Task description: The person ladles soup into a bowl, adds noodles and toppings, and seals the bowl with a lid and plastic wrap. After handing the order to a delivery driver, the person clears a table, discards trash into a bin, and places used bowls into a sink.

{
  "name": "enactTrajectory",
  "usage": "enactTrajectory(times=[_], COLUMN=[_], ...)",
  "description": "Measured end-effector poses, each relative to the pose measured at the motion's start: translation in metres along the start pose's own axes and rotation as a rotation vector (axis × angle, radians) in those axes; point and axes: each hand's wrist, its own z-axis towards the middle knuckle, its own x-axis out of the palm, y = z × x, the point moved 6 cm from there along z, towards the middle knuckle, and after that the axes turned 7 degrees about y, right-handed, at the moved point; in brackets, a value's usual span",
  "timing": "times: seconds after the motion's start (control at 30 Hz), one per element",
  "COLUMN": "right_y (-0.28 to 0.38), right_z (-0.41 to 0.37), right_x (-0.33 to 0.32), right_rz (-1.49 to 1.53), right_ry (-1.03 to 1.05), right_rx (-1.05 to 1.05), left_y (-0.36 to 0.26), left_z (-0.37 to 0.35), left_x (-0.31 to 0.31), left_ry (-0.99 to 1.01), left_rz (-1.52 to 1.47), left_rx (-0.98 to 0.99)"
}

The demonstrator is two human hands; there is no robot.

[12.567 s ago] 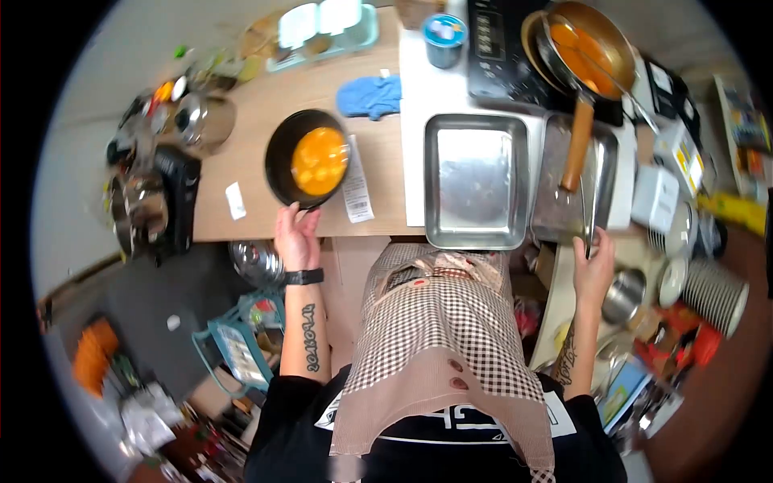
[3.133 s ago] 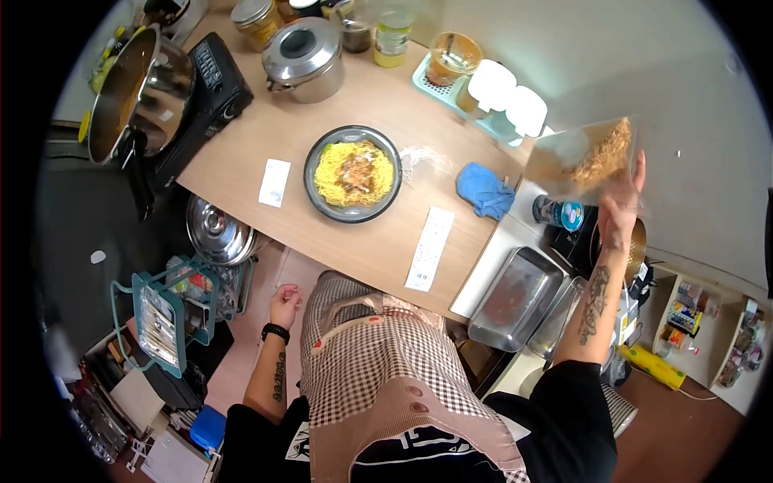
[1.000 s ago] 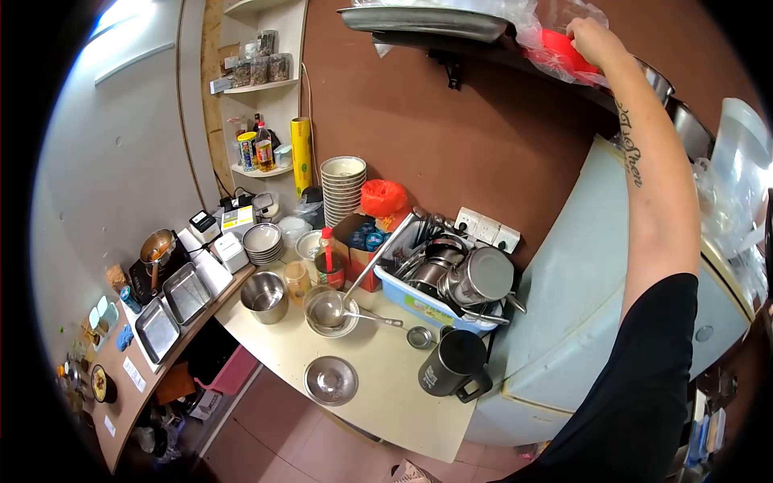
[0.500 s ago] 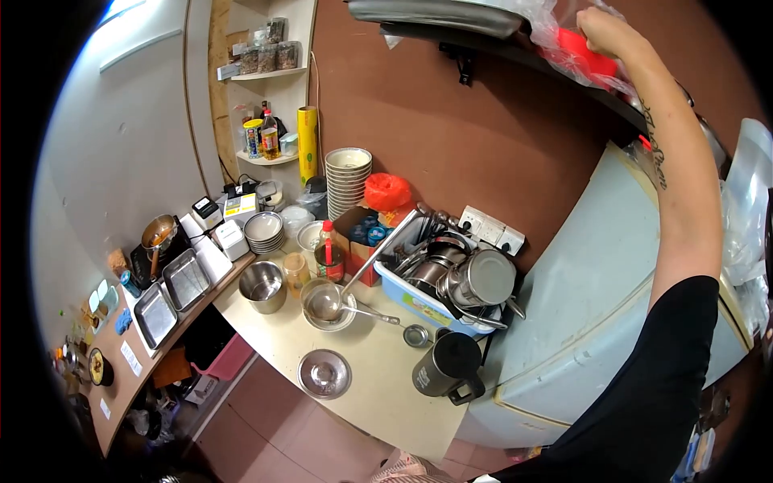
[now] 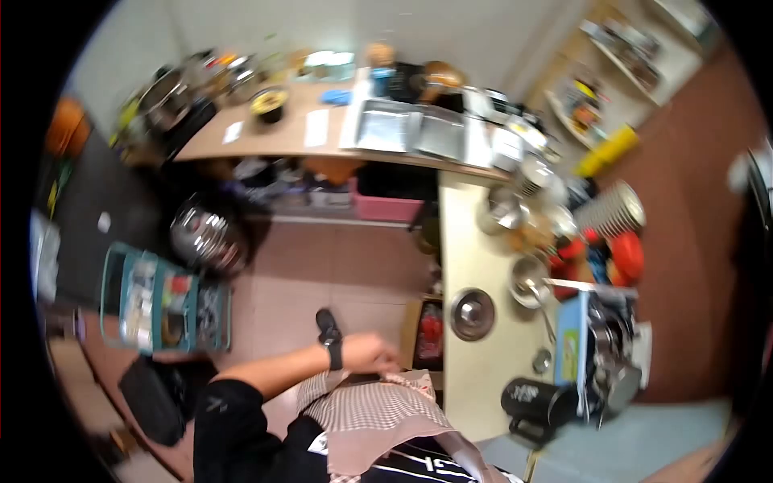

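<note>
The view is blurred and looks down at the floor. My left hand, with a black watch at the wrist, lies against the top of my checked apron. Its fingers look curled, but the blur hides whether it holds anything. My right hand is out of sight. A black bowl of yellow noodles stands on the far wooden counter, well away from the hand. Nearest to the hand are a cardboard box with a red thing and the pale table.
Two metal trays sit on the far counter. The pale table carries a round lid, a black jug, a blue dish basket and steel bowls. A teal rack and a pot lid stand at left, above open tiled floor.
The view has swung from the high shelf down to the floor. My right hand, which was at the red bag on the shelf, has left the view. My left hand now shows.
</note>
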Motion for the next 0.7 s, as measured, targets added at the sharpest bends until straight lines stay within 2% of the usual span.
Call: enactTrajectory(times=[0.03,0.07,0.1,0.13,0.17,0.27,0.3,0.37,0.43,0.5,0.57,0.63,0.7], right_y=[0.036,0.117,0.194,0.207,0.269,0.544,0.624,0.749,0.84,0.932,1.031,1.124,1.213], right_z=[-0.012,-0.019,-0.041,-0.088,-0.129,-0.233,-0.261,-0.278,-0.287,-0.285,-0.316,-0.332,-0.328], right_x=[-0.014,-0.036,-0.057,-0.049,-0.052,-0.094,-0.112,-0.141,-0.153,-0.151,-0.145,-0.144,-0.137], right_rz=[0.094,0.234,0.36,0.534,0.679,1.3,1.438,1.603,1.78,2.03,2.271,2.235,2.246], right_ry=[-0.06,0.015,0.098,0.231,0.335,0.669,0.664,0.901,0.907,1.113,1.56,2.081,2.128], right_rx=[-0.046,0.001,0.036,0.208,0.214,-0.096,-0.155,-0.111,-0.053,0.225,0.934,1.288,0.961], left_y=[0.013,0.008,0.016,0.026,0.034,0.07,0.084,0.129,0.194,0.243,0.29,0.339,0.386], left_z=[0.0,-0.003,-0.002,0.003,0.003,-0.003,-0.011,-0.042,-0.072,-0.107,-0.136,-0.158,-0.181], left_x=[-0.028,-0.07,-0.101,-0.127,-0.156,-0.223,-0.244,-0.289,-0.327,-0.372,-0.416,-0.46,-0.505], left_ry=[-0.106,-0.273,-0.238,-0.232,-0.197,-0.131,-0.127,-0.39,-0.636,-0.763,-0.904,-1.155,-1.364], left_rz=[-0.106,-0.303,-0.541,-0.737,-0.926,-1.417,-1.561,-1.51,-1.525,-1.48,-1.351,-1.252,-1.005], left_rx=[0.017,0.139,0.073,0.128,0.114,0.168,0.188,0.051,0.018,-0.001,0.004,-0.042,-0.137])
